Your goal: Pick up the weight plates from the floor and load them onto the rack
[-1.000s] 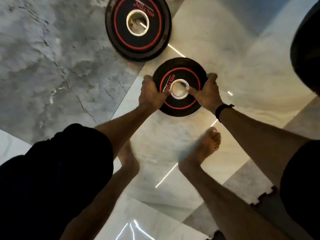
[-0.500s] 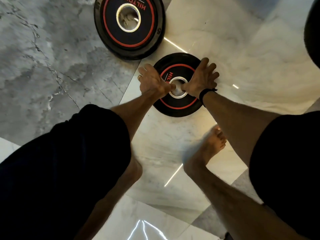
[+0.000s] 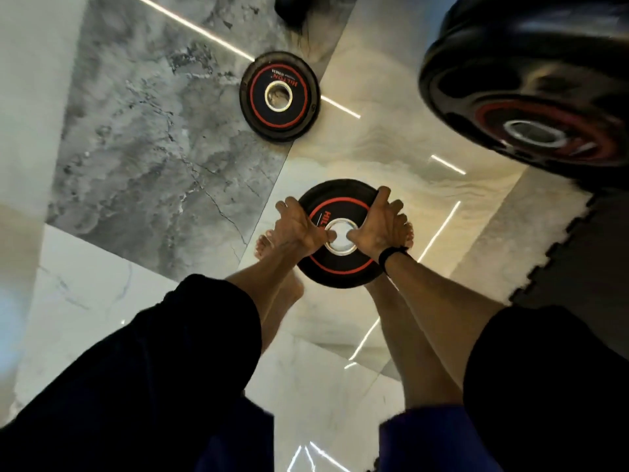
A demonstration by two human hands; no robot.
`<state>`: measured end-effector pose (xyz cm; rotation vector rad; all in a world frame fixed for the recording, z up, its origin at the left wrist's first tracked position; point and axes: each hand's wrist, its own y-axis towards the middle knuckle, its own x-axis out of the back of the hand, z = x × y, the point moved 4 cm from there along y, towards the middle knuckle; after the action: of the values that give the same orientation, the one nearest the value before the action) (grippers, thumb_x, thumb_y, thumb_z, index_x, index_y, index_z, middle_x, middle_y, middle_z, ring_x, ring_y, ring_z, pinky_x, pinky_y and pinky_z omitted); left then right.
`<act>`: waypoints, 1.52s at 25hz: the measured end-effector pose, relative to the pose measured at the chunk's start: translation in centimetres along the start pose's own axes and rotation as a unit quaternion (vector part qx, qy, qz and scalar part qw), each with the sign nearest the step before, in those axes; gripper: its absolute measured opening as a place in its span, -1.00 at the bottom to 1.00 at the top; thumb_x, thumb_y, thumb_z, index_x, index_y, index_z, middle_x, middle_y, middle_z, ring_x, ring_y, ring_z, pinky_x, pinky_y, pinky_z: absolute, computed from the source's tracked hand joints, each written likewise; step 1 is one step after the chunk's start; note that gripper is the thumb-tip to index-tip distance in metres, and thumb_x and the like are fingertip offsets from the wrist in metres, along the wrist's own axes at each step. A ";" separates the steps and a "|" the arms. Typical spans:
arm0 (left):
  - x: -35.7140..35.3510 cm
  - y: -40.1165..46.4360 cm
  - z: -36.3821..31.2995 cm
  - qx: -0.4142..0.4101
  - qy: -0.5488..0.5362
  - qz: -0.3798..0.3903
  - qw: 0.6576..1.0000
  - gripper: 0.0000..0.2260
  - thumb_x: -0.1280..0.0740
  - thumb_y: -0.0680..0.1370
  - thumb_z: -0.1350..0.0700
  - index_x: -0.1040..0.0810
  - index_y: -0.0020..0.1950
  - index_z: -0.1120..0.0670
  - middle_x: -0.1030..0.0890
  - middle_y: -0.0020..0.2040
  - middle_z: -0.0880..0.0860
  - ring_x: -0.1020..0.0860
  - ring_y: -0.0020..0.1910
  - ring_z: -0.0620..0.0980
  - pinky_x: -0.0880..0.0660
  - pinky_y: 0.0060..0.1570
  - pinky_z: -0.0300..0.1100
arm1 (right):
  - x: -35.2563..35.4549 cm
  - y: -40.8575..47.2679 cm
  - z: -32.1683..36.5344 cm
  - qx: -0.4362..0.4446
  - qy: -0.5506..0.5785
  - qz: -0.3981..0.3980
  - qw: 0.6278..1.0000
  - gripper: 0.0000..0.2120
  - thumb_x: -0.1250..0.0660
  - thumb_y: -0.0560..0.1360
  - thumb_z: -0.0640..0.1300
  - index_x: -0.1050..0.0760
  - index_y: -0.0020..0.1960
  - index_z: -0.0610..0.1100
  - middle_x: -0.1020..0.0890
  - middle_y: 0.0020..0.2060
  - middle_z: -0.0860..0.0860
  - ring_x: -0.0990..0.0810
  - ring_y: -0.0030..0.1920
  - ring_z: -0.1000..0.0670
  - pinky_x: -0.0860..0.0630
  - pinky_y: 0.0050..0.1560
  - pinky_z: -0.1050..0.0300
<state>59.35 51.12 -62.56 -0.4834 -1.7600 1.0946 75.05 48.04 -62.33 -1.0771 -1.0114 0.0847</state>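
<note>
You had both hands, left hand (image 3: pixel 299 226) and right hand (image 3: pixel 381 229), closed on the small weight plate (image 3: pixel 335 270) above your feet, thumbs hooked in its steel-ringed hole, a sound hold for something likely heavy, rigid and smooth-rimmed.

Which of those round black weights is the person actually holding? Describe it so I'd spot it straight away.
Start at the big dark grey marble slab; below its right corner is the held weight plate, black with a red ring. Unlike the plate lying alone on the floor farther up, the left hand and right hand grip it.
</note>
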 end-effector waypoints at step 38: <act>25.8 -39.7 -34.0 -0.629 -0.020 -0.160 0.760 -0.40 -0.29 0.47 -0.28 -0.14 0.33 -0.01 -0.31 0.15 0.00 -0.46 0.06 -0.08 -0.37 -0.11 -0.37 | 47.6 -28.0 -8.8 0.155 0.486 -0.470 0.720 -0.43 -0.41 0.35 0.26 -0.25 0.26 0.19 -0.36 0.11 0.21 -0.37 0.22 0.04 -0.37 0.30 -0.20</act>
<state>83.53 64.85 -11.35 -0.8798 -2.3193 -0.4953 97.57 51.83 -11.25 -0.0870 -0.4154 -1.0253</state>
